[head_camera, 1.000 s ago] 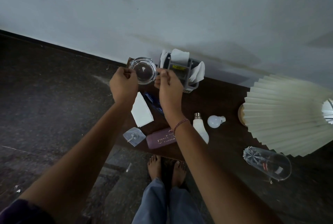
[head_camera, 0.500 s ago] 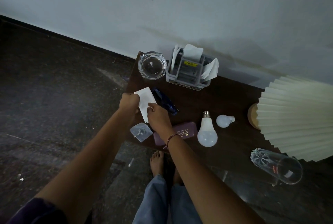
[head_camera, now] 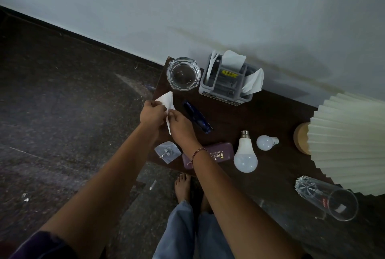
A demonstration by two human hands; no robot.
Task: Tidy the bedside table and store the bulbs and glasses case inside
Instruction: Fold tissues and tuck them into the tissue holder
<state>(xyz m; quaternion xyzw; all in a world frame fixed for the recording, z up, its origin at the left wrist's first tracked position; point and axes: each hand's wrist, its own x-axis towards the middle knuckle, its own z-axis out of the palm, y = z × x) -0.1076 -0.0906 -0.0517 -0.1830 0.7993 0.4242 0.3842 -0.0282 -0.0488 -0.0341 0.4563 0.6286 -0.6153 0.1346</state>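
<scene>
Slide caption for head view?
Left hand, right hand pinch tissue at bedside table; large bulb, small bulb, glasses case unstored.

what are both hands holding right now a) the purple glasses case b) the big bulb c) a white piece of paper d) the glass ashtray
c: the left hand and the right hand both pinch the white paper at the left edge of the bedside table, while the glass ashtray, big bulb and purple glasses case lie on the table, in neither hand.

Both hands, left (head_camera: 153, 114) and right (head_camera: 181, 126), pinch white tissue (head_camera: 167, 100) over bedside table (head_camera: 270, 117).
</scene>
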